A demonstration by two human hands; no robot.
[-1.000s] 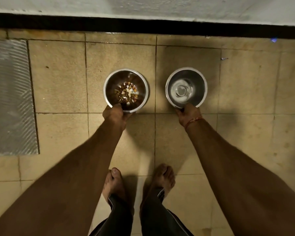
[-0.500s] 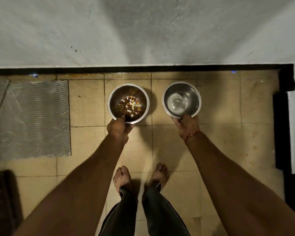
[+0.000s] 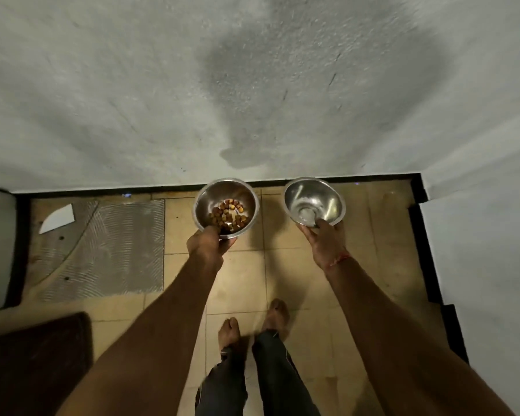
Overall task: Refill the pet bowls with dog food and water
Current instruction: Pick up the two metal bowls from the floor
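Note:
Two steel bowls are held up off the tiled floor in front of a grey wall. The food bowl (image 3: 206, 202) holds several brown kibble pieces (image 3: 228, 217); my left hand (image 3: 208, 245) grips its near rim. The other bowl (image 3: 327, 197) has only a little water shining at its bottom and tilts slightly towards me; my right hand (image 3: 323, 240), with a red thread at the wrist, grips its near rim, thumb inside.
A grey ribbed mat (image 3: 108, 250) lies on the floor at left, with a white scrap (image 3: 57, 219) on it. A dark doormat (image 3: 33, 361) lies bottom left. My bare feet (image 3: 252, 322) stand on the tiles. A wall corner with black skirting (image 3: 427, 265) juts out at right.
Both bowls have been lifted off the floor, one in each hand. My head has risen, so more of the wall shows and the floor looks farther away.

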